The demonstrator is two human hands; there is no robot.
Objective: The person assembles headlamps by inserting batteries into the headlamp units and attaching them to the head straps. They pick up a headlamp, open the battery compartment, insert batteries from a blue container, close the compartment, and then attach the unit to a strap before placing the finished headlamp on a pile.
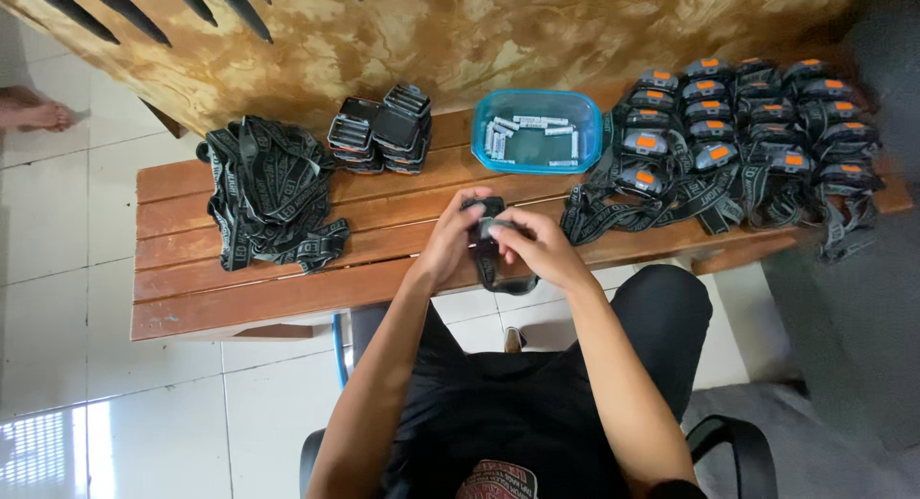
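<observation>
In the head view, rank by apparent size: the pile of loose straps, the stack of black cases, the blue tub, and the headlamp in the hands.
1. Pile of loose straps
2. Blue tub
3. Stack of black cases, close to the tub
4. Headlamp, partly hidden by the hands

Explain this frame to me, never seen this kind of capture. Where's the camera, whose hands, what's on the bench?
There is no machine here: a person wears one camera on the head, and it looks down at their own two bare hands. The person sits at a wooden slat bench on a white tiled floor.

Both hands meet over the bench's front edge. The left hand and the right hand together hold one small dark headlamp, whose strap loop hangs below the fingers.

On the bench, from left to right: a heap of loose black straps, stacked dark lamp housings, a blue plastic tub with small pale cylinders, probably batteries, and rows of finished headlamps with orange buttons.

A bare foot, someone else's, shows at the far left edge.
</observation>
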